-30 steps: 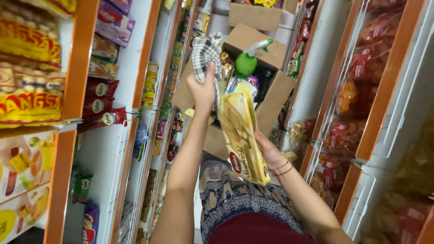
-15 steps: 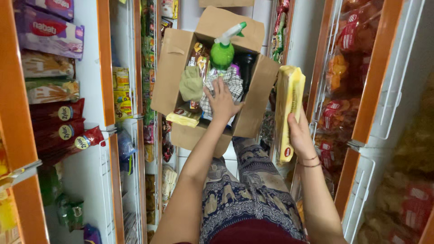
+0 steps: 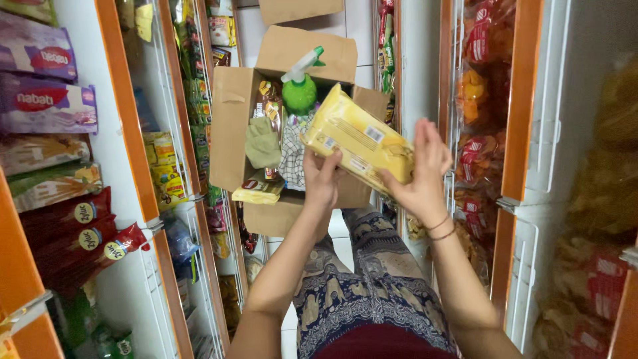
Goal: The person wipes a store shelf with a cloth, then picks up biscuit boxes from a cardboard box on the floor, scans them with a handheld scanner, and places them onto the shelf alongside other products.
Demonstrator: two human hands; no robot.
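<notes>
I hold a yellow snack packet (image 3: 355,136) in both hands over an open cardboard box (image 3: 231,126) on the floor. My left hand (image 3: 323,176) grips the packet's lower left edge. My right hand (image 3: 422,169) supports its right end, fingers spread behind it. Inside the box are a green spray bottle (image 3: 300,90), a green cloth (image 3: 262,143), a checked cloth (image 3: 291,156) and several snack packets.
Shelves with orange uprights (image 3: 126,113) line both sides of the narrow aisle, filled with snack bags and wafer packs (image 3: 43,100). White wire racks (image 3: 525,133) hold red and orange bags on the right. My patterned trousers (image 3: 372,286) fill the foreground.
My left hand let go of the checked cloth in the box and took hold of the yellow packet. The packet swung from upright at the right to tilted in front of me.
</notes>
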